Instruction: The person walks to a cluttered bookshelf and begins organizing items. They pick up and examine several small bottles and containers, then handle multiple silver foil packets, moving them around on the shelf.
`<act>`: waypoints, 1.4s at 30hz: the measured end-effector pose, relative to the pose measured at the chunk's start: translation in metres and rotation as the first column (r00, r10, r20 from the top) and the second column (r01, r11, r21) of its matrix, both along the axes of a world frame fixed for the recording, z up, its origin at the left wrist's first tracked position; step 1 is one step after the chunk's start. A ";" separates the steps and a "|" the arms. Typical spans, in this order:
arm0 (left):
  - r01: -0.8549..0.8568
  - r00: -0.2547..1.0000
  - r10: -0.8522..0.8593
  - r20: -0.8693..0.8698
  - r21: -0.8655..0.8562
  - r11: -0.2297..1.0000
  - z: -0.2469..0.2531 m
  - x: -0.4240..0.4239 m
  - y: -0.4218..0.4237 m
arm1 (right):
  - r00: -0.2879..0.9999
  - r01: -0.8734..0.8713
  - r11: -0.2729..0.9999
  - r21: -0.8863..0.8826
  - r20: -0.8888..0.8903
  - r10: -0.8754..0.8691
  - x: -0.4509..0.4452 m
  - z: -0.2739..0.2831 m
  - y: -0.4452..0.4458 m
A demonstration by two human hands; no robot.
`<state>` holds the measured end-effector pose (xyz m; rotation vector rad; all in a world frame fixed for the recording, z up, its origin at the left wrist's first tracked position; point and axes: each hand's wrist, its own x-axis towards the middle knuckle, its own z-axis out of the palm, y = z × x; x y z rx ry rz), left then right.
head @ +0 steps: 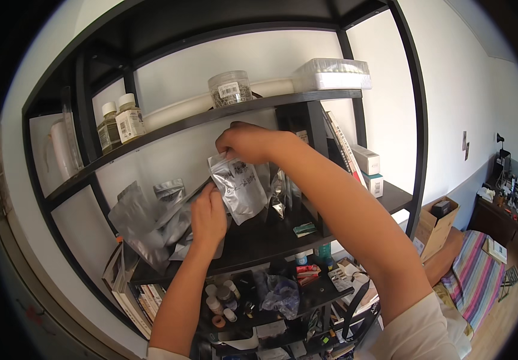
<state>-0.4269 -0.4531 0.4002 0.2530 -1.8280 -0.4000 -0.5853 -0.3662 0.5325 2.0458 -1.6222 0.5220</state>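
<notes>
Pinched at its top edge, a silver foil zip pouch (242, 191) with handwriting hangs from my right hand (246, 141) above the middle shelf. My left hand (208, 216) is at the pouch's left side, its fingers closed on the edge of another silver pouch, partly hidden behind the hand. More silver foil pouches (139, 227) lean in a loose heap to the left of my left hand. Behind the held pouch, to its right, other foil pouches (279, 195) stand upright. A small green packet (304, 230) lies on the dark shelf.
The upper shelf edge (173, 128) runs just above my hands, bearing bottles (129, 119), a clear tub (229, 90) and a plastic box (338, 74). Books (344, 146) lean at the right beside small boxes (367, 159). Lower shelves hold jars (226, 297) and a crumpled plastic bag (281, 294).
</notes>
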 end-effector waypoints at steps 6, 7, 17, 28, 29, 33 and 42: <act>-0.038 0.999 0.036 -0.021 -0.085 0.996 -0.002 0.000 -0.007 | 1.000 0.006 1.000 0.013 0.019 -0.006 -0.006 0.002 0.000; -0.040 0.999 0.039 -0.014 -0.075 0.996 -0.002 0.000 -0.005 | 1.000 -0.002 1.000 0.009 0.011 0.001 -0.009 0.001 -0.001; -0.068 0.998 0.067 -0.016 -0.079 0.995 -0.002 0.000 -0.004 | 1.000 0.027 1.000 0.013 -0.001 -0.027 -0.005 0.000 0.007; -0.078 0.996 0.072 -0.056 -0.115 0.990 0.004 0.006 -0.011 | 0.981 0.188 0.965 0.182 0.004 -0.192 0.008 0.010 0.026; -0.071 0.997 0.066 -0.048 -0.109 0.992 0.004 0.008 -0.012 | 0.970 0.241 0.951 0.191 -0.039 -0.238 0.011 0.011 0.021; -0.040 0.999 0.040 -0.002 -0.028 0.999 0.007 0.005 0.002 | 0.919 0.393 0.916 0.084 -0.072 -0.388 0.005 -0.001 0.000; -0.071 0.993 0.072 0.096 -0.010 0.997 0.002 0.014 0.001 | 0.857 0.507 0.850 -0.147 -0.019 -0.515 0.021 -0.039 -0.039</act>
